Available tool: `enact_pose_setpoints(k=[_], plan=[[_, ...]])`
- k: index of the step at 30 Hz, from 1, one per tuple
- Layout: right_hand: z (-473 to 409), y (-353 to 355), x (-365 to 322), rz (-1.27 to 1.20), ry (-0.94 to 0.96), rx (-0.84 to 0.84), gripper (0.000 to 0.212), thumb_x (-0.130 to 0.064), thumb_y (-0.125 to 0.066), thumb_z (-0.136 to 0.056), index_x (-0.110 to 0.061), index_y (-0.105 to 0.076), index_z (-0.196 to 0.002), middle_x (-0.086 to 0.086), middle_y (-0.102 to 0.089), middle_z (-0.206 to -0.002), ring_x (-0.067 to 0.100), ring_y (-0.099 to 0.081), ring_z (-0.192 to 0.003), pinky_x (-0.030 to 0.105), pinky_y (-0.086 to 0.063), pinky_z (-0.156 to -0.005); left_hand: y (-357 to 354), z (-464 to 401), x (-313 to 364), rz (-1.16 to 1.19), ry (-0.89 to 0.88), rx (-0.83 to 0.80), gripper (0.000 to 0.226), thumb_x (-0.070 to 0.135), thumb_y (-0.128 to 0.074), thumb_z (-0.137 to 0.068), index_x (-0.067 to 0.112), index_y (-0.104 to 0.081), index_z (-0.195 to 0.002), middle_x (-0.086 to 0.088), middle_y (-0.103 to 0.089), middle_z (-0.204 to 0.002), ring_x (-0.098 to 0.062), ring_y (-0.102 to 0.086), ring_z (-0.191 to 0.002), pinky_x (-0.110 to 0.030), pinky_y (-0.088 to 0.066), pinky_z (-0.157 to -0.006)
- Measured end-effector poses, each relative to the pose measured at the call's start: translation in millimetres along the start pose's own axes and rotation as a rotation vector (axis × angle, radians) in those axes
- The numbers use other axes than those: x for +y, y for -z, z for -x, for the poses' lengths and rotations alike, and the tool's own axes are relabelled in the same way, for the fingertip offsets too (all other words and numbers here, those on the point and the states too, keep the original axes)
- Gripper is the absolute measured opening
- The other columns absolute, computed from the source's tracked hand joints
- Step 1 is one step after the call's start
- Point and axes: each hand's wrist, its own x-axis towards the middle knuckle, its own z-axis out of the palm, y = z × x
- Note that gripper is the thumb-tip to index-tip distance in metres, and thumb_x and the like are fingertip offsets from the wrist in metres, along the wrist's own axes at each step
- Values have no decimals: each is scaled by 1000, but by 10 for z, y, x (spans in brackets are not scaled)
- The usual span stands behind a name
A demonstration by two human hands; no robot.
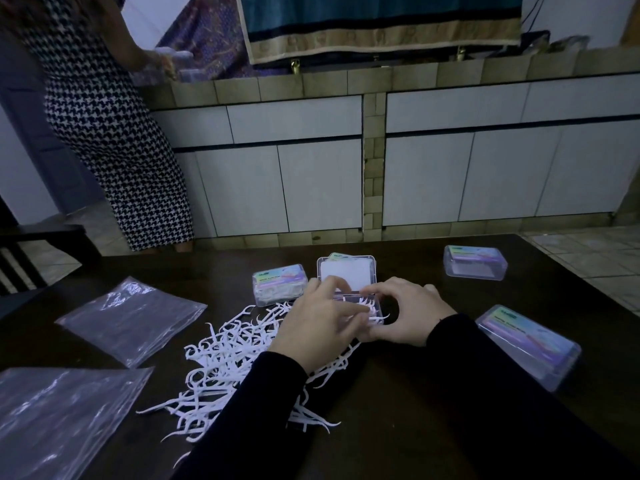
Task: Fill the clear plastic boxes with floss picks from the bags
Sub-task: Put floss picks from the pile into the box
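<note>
An open clear box [346, 271] stands mid-table with its lid raised toward the far side. My left hand [322, 317] holds a bunch of white floss picks at the box's tray, fingers curled round them. My right hand [398, 311] grips the tray's right side, thumb and fingers curved around it. Several picks stick out of the tray [377, 311] between the hands. A loose heap of floss picks [228, 362] lies on the dark table under my left forearm. Two flat clear plastic bags [131, 320] [59, 420] lie at the left.
A closed, filled box [280, 284] sits just left of the open one. Two more closed boxes lie at the far right [474, 261] and near right [530, 344]. A person in a houndstooth dress [110, 133] stands at a tiled counter beyond the table.
</note>
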Motion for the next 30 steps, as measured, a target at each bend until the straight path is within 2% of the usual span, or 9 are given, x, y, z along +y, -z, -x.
enact_pose_setpoints(k=[3,5,8,12,14,18,26,30], plan=[[-24,-19,18,2,-25,-7,75,-69,-68,-68,-46,-42,-134,-15,-46,-125,14,-42,-117,38,-30,-102,18,0,-80,94,80,109,27,43,-51,-94,37,-65,-116,14,-45,-121,-3,-36,-110,-23,-36,-93],[-40,-37,25,4,-49,-10,76,-71,-69,-65,-48,-42,-133,-15,-46,-126,16,-41,-118,37,-32,-99,18,5,-185,71,210,205,24,36,-56,-93,31,-67,-114,13,-51,-114,-6,-44,-108,-24,-40,-91],[-64,-54,44,-5,-56,-12,76,-74,-68,-63,-50,-43,-131,-17,-46,-125,16,-42,-117,36,-32,-98,35,39,-303,62,388,193,21,31,-55,-93,29,-70,-107,12,-61,-109,-10,-54,-103,-30,-47,-86],[-65,-58,48,8,-52,-10,78,-75,-67,-63,-50,-42,-132,-17,-46,-125,16,-42,-117,36,-32,-98,51,48,-238,102,489,170,19,36,-55,-93,28,-72,-98,15,-69,-99,-3,-58,-87,-21,-40,-71],[-61,-59,44,11,-50,-8,78,-75,-67,-63,-50,-42,-132,-17,-45,-126,16,-42,-118,36,-32,-99,48,41,-217,138,521,182,18,36,-56,-92,28,-72,-95,16,-70,-97,-2,-58,-85,-20,-39,-70],[-53,-47,24,18,-48,-7,76,-72,-68,-65,-49,-42,-133,-16,-45,-127,15,-42,-118,37,-32,-100,45,38,-194,162,528,221,15,36,-60,-90,29,-73,-92,15,-69,-93,-4,-60,-87,-26,-48,-78],[-26,-26,-9,9,-51,-5,75,-69,-69,-67,-47,-42,-133,-16,-45,-127,13,-42,-118,36,-32,-101,6,-7,-157,158,436,228,22,38,-57,-91,24,-74,-91,13,-65,-96,-5,-54,-92,-23,-41,-78],[-18,-10,-21,2,-43,-9,75,-69,-69,-68,-46,-42,-135,-15,-46,-127,13,-42,-117,36,-32,-101,-11,-23,-60,120,399,206,26,40,-55,-92,23,-74,-98,11,-68,-98,-5,-56,-89,-21,-40,-72]])
